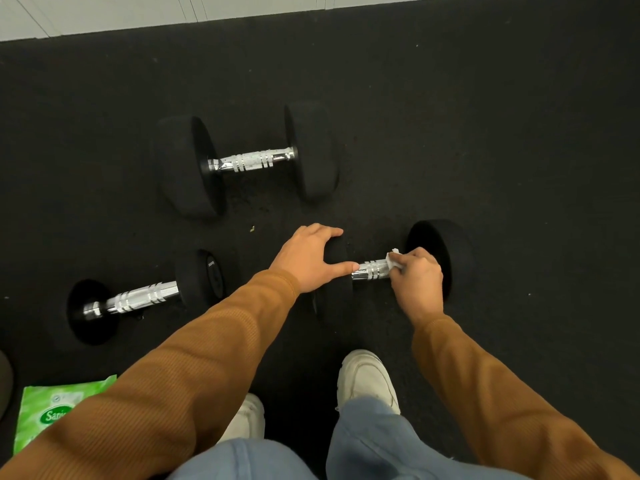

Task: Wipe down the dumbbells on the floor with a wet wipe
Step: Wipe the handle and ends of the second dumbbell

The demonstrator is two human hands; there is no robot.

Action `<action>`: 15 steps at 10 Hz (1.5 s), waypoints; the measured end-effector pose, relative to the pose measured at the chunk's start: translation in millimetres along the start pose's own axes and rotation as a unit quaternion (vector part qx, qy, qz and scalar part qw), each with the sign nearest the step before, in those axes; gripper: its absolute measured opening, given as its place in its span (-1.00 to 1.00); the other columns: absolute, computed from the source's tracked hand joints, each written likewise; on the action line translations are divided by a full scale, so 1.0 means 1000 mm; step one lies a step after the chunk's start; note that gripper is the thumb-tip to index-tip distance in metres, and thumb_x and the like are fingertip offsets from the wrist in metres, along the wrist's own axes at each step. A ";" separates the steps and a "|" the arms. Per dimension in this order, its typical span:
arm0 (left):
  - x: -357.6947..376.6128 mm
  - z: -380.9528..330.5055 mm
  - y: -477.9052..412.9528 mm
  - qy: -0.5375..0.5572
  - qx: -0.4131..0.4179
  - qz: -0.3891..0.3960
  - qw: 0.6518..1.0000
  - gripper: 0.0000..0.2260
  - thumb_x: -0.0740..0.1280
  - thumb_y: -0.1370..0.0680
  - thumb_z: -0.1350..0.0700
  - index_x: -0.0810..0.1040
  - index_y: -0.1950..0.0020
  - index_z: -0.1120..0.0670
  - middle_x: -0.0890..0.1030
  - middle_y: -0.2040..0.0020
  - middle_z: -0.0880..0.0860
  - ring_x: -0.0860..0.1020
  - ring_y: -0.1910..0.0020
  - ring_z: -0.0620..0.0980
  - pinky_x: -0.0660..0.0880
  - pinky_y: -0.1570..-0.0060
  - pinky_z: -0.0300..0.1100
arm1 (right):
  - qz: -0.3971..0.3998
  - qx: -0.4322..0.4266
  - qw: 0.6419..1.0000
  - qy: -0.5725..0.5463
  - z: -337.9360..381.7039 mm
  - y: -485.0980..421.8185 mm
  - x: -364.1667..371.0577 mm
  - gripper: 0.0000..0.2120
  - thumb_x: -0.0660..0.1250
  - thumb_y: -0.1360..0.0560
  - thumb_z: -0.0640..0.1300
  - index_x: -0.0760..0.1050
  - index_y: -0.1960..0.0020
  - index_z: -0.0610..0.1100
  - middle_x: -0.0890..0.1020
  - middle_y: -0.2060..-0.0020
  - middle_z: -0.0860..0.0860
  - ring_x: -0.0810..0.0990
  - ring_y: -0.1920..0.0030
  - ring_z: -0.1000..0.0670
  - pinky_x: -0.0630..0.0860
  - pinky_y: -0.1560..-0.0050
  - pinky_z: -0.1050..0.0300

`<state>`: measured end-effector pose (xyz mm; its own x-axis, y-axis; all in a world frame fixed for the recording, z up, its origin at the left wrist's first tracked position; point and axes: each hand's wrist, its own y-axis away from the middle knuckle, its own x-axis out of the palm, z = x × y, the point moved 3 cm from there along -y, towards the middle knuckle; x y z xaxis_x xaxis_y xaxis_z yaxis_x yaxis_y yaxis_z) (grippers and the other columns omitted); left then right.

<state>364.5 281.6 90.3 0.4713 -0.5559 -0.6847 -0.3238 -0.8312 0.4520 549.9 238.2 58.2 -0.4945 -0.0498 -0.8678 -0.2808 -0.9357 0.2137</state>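
Three black dumbbells with chrome handles lie on the dark rubber floor. The nearest dumbbell (372, 269) lies in front of me. My left hand (311, 259) grips its left weight head from above, thumb along the inner face. My right hand (417, 278) is closed around the right part of its handle with a white wet wipe (394, 259) bunched under the fingers. A second dumbbell (142, 297) lies at the left. The largest dumbbell (251, 161) lies farther away.
A green wet wipe pack (52, 410) lies on the floor at the lower left, partly under my left sleeve. My white shoes (367, 379) stand just behind the near dumbbell. A pale wall base (173, 12) runs along the far edge of the floor.
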 end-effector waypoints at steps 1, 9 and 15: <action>0.000 0.001 -0.001 0.002 0.000 -0.002 1.000 -0.35 0.36 -0.43 -0.22 0.26 -0.45 -0.04 0.31 -0.42 -0.02 0.21 -0.42 -0.03 0.21 -0.38 -0.06 | 0.023 -0.046 0.999 0.002 0.010 0.007 0.007 -0.70 0.31 -0.52 -0.21 0.52 -0.24 -0.16 0.49 -0.02 -0.04 0.45 -0.08 -0.01 0.45 -0.20 0.07; 0.001 0.002 -0.001 0.002 0.008 -0.006 1.000 -0.34 0.35 -0.43 -0.21 0.25 -0.45 -0.03 0.33 -0.40 -0.02 0.22 -0.41 -0.02 0.22 -0.40 -0.04 | 0.081 -0.121 0.989 0.032 0.038 0.012 0.016 -0.73 0.29 -0.52 -0.21 0.54 -0.22 -0.14 0.47 0.02 -0.04 0.44 -0.03 0.00 0.44 -0.10 0.13; 0.000 0.001 0.000 0.008 0.008 -0.003 1.000 -0.34 0.35 -0.43 -0.21 0.25 -0.46 -0.03 0.32 -0.41 -0.03 0.20 -0.41 -0.03 0.19 -0.39 -0.06 | 0.077 -0.122 0.988 0.049 0.041 0.009 0.014 -0.73 0.27 -0.54 -0.19 0.53 -0.22 -0.15 0.49 -0.01 -0.06 0.43 -0.06 -0.02 0.41 -0.07 0.18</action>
<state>363.4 282.1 89.4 0.4861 -0.5513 -0.6780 -0.3338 -0.8342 0.4390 506.2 243.5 66.2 -0.4298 -0.2207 -0.8755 0.0043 -0.9702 0.2425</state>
